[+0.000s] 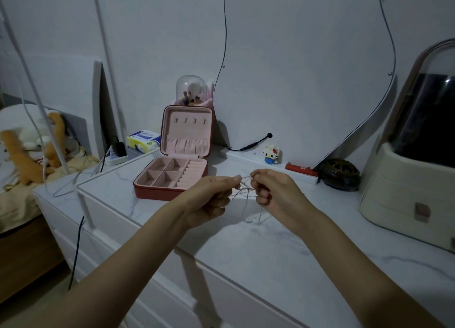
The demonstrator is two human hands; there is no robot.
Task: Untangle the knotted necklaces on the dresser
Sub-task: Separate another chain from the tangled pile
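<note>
The necklaces, thin silvery chains knotted together, stretch taut in the air between the left hand and right hand, pinched at each side, with several loose strands hanging down below the fingers toward the white marbled dresser.

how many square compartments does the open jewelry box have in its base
4, set two by two in the left part of the jewelry box base: two at the back, nearer the lid, and two at the front. To their right lies a column of ring rolls. None looks hidden.
</note>
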